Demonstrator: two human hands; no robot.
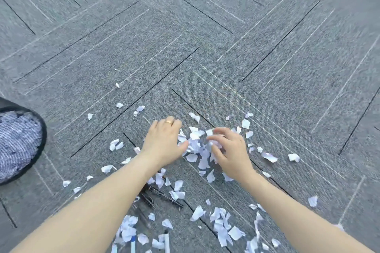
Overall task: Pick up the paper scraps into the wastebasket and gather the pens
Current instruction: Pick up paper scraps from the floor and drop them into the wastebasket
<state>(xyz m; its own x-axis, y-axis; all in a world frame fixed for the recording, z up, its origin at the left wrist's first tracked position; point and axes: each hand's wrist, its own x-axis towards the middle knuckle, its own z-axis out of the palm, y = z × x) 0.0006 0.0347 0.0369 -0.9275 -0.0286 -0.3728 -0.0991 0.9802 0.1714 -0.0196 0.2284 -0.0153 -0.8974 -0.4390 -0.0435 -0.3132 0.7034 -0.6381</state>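
Looking down from the head camera, both forearms reach out over a grey carpet (226,33) littered with torn white paper scraps (196,146). The left hand (163,139), a gold ring (169,122) on one finger, lies palm down at the edge of the thickest heap, its fingers curved against the paper as if raking it inward; whether it actually grips any scrap cannot be told from this angle. The right hand (228,150) faces it across the heap, thumb and fingers curled round a small bunch of scraps.

A black mesh wastebasket (40,146) stands at the left edge, well apart from the hands, and already appears to hold a good layer of paper.

Much is left, by my judgement. Loose scraps lie scattered all around the arms, with another dense patch near the bottom of the view. Dark thin pens (162,196) lie under the left forearm, partly covered by paper, and what seem to be white-and-blue pens (167,240) poke in at the bottom edge; none are gathered yet. So the scrap collecting looks partway through and the pen step not begun.
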